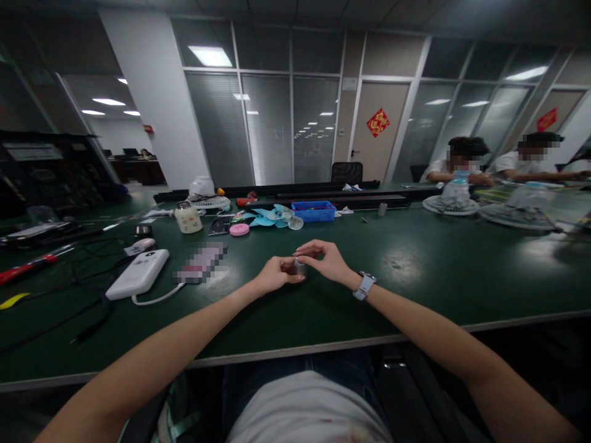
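Note:
A small grey cylinder [300, 269], perhaps a little jar, stands upright at the middle of the green table [429, 271]. From its left side, my left hand [273, 275] grips it between thumb and fingers. My right hand [330, 263] is bent over from the right, its fingertips closed at the cylinder's top. What exactly those fingertips pinch is too small to make out. A watch with a pale strap [364, 286] is on my right wrist.
Left of my hands lie a phone [203, 261], a white power bank [138, 274] and cables. Behind are a cream flask [188, 218], a pink lid [239, 229], blue fan blades [272, 216] and a blue basket [314, 212]. Other people sit at far right near fan parts [450, 204].

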Demonstrator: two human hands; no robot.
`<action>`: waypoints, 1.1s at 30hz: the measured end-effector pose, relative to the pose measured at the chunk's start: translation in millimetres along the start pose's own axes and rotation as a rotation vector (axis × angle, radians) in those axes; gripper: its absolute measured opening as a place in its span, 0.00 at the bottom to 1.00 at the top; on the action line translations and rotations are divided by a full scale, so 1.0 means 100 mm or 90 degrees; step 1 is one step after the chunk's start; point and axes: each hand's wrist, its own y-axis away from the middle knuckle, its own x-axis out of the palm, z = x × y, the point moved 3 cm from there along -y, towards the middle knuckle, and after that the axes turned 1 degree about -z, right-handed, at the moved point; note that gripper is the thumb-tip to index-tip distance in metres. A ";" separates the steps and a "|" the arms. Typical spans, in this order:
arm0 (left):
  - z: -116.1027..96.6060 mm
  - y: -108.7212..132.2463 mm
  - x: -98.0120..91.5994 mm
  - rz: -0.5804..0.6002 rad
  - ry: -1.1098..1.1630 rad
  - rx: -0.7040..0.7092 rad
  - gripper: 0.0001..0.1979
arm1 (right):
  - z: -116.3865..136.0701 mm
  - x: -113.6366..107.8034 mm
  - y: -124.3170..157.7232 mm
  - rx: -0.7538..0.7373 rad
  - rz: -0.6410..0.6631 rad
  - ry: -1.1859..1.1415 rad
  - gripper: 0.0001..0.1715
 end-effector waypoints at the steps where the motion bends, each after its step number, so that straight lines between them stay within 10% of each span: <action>1: 0.01 -0.01 0.00 0.002 0.000 0.000 0.17 | 0.00 0.00 0.00 -0.001 -0.001 0.001 0.14; 33: 0.05 -0.02 -0.01 0.026 -0.022 0.061 0.22 | -0.03 -0.05 0.01 -0.062 -0.035 0.093 0.09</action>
